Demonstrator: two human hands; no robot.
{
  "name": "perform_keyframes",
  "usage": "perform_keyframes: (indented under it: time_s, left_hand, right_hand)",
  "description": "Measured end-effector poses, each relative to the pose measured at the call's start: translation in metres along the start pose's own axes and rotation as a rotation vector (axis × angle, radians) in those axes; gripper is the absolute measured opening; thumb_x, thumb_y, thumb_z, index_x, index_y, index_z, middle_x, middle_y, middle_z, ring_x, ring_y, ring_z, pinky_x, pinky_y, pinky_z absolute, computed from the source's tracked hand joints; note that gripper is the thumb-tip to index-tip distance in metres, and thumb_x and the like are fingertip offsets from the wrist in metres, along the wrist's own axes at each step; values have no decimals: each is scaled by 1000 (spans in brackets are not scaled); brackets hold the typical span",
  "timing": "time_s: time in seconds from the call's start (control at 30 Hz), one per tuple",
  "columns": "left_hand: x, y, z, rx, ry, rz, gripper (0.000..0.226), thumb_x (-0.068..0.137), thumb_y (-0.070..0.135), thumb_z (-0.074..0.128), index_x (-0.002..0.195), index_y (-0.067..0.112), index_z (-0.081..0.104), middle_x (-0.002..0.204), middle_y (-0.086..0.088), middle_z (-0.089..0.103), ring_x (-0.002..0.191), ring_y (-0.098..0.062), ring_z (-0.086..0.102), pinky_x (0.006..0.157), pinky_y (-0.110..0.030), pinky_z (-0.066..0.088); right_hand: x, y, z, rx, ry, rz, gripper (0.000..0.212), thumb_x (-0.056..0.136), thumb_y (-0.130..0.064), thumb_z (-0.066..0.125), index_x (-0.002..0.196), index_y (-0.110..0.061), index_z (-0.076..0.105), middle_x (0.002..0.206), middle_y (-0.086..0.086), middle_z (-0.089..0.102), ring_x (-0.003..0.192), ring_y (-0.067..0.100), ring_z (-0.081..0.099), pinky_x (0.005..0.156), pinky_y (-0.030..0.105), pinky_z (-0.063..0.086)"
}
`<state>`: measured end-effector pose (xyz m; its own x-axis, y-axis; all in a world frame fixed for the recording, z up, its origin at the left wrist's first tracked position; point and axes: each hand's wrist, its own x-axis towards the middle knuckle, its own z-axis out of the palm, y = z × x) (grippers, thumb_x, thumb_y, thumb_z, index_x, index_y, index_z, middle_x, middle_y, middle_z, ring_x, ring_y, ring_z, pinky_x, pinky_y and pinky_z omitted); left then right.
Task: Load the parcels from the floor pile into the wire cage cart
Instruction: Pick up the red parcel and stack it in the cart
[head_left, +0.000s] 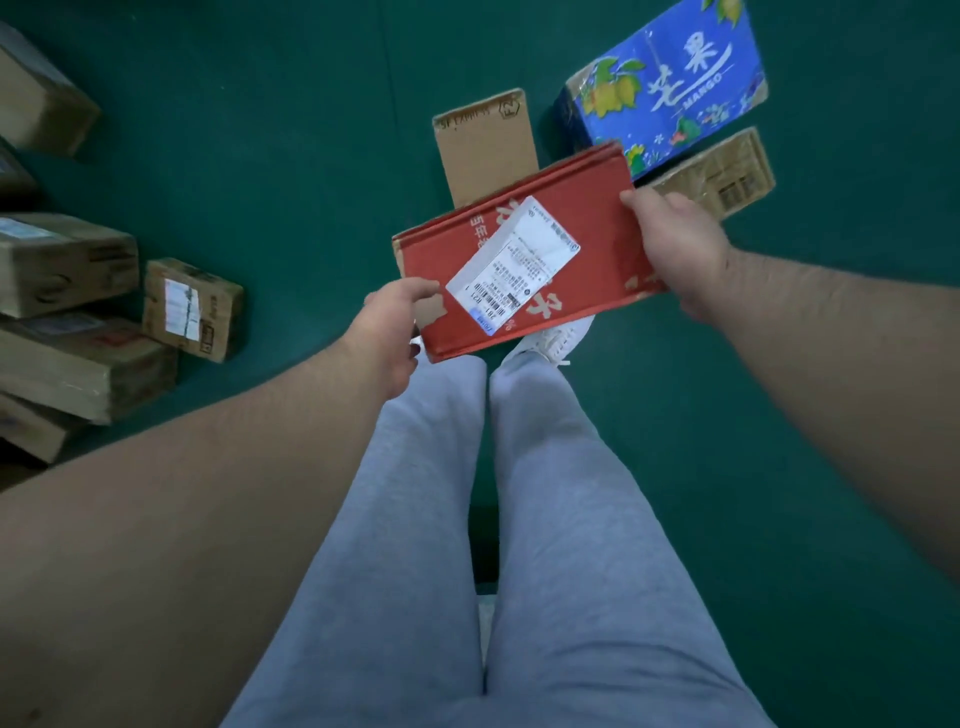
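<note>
A flat red parcel (597, 234) with a white shipping label is held in the air above my feet. My left hand (389, 332) grips its near left corner, thumb on top. My right hand (680, 249) grips its right end, fingers curled round the edge. On the green floor beyond it lie a plain brown box (483, 150), a blue mango box (670, 78) and a taped brown parcel (727, 171). The wire cage cart is out of view.
Several brown cardboard parcels are piled at the left: a small one (192, 306) with a label, larger ones (62, 260) behind it. My legs in grey trousers and a white shoe (556, 338) stand on the green floor (285, 130).
</note>
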<state>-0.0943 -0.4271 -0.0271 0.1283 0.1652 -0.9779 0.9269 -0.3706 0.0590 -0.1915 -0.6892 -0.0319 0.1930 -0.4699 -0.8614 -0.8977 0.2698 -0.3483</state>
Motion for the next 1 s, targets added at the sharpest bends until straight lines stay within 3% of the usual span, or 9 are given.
perform_keyframes:
  time_s: [0.1,0.17,0.3,0.4,0.53,0.67,0.77,0.9,1.0]
  left_hand:
    - [-44,9,-18,-124,-4,71,86,55,42,81,134,20,57,114,-12,75,95,-32,76,85,-51,61]
    - [-85,21,-27,-122,-35,122,80,64,44,78,136,18,56,115,-13,75,96,-36,76,82,-54,61]
    - [-164,41,-33,-21,-95,204,34,92,44,57,111,19,69,96,-1,79,83,-22,74,72,-33,52]
    - [-220,60,-30,42,-129,263,34,89,50,54,104,25,71,90,6,74,78,-17,63,70,-34,37]
    - [-280,85,-17,112,-248,402,29,85,50,58,90,26,72,80,4,66,69,-17,56,69,-35,35]
    - [-329,92,5,252,-459,433,32,90,52,53,101,27,70,97,0,66,90,-24,57,84,-43,42]
    - [-355,94,21,335,-546,489,32,89,48,57,109,25,68,109,0,67,101,-23,59,88,-46,44]
    - [-385,94,43,511,-615,603,18,96,37,57,103,24,67,95,5,73,76,-9,67,74,-33,47]
    - [-405,78,58,767,-672,661,24,96,39,60,109,19,63,86,2,77,61,-9,70,59,-27,49]
  right_hand:
    - [-50,-14,-19,137,-88,-1,55,78,-72,65,98,-20,72,87,-12,73,73,6,69,67,21,50]
    - [-86,-26,-36,217,-170,2,68,67,-77,72,102,-20,76,92,-9,78,84,12,74,82,31,57]
    - [-158,-48,-77,384,-257,-54,28,90,-49,71,82,-23,72,73,-9,73,63,7,69,57,23,54]
    - [-210,-64,-115,414,-185,-92,28,88,-49,72,100,-23,72,88,-8,76,72,8,72,61,24,55]
    - [-271,-66,-167,561,-58,-71,42,83,-62,70,103,-25,74,84,-11,75,84,12,68,81,35,51]
    - [-330,-37,-194,750,70,-74,41,85,-60,71,101,-23,71,81,-7,75,85,15,68,87,36,52]
    - [-374,-9,-192,857,166,-69,49,82,-59,73,111,-21,68,83,-2,75,74,14,69,76,32,52]
    - [-425,36,-154,1108,288,-14,101,57,-59,84,146,-35,43,106,8,74,87,20,70,74,36,57]
    - [-469,70,-104,1304,276,3,77,64,-52,83,135,-39,55,111,11,67,98,24,66,93,47,57]
